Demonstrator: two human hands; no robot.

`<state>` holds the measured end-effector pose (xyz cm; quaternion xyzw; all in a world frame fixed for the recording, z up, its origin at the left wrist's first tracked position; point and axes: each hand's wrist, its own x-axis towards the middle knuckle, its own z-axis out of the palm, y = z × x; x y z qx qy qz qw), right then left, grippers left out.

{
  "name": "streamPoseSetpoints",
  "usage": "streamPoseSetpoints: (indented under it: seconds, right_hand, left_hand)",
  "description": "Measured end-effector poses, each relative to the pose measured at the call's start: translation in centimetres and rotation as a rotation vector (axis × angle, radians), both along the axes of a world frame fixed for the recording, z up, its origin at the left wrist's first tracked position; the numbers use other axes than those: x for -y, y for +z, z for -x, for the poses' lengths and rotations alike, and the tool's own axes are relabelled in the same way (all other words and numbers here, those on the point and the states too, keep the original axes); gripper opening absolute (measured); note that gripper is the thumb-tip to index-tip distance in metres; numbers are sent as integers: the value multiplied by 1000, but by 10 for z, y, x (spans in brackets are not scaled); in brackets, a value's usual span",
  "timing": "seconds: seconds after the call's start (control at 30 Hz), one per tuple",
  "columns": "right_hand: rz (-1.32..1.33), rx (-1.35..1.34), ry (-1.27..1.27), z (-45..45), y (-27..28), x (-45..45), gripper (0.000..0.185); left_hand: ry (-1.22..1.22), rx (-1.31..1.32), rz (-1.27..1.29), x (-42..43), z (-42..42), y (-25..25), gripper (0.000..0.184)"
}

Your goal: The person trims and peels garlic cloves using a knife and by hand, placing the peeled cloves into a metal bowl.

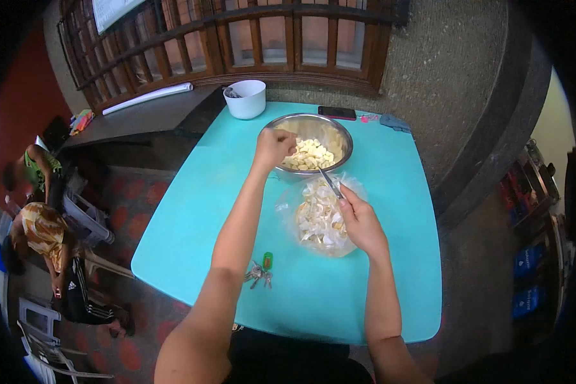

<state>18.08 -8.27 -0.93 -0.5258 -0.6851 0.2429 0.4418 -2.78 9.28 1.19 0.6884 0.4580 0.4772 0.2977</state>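
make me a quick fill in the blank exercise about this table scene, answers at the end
The right hand holds a ____.
The left hand is over the metal ____.
The bunch of ____ with a green tag lies on the table.
From the wearer's view, the white tub stands to the ____ of the phone.

Missing words: knife; bowl; keys; left.
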Motion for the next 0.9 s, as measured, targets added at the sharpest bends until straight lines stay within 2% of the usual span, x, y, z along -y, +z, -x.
streamPoseSetpoints:
  seconds: [0.07,0.17,0.27,0.37,0.5,0.6,0.7,0.8,0.9]
  right_hand:
    - [5,66,6,1,-2,-1,41]
    - [-26,148,-48,-1,-15,-6,43]
    - [83,172,-63,-2,-4,-1,45]
    - [48,125,-35,0,3,3,45]
    - [15,158,-27,-1,2,2,43]
    - [65,218,-75,-1,4,3,39]
    - [67,274,-131,-3,2,4,32]
    - [124,300,-101,-4,6,7,29]
    - [137,324,-79,-5,2,4,32]
  left_hand:
    - [6,-20,113,-35,-4,-8,17]
    - [17,-220,135,-55,-5,-12,17]
    - [2,-175,-33,-22,-11,4,16]
    - [-101,-140,-12,19,-17,10,16]
    - [-373,-403,137,80,-26,14,15]
    - [-348,-625,-85,90,-36,-18,13]
    - [-236,-684,-59,91,-37,-32,13]
    - [-270,-992,51,77,-40,-46,12]
    - [-338,-1249,61,74,-49,-61,20]
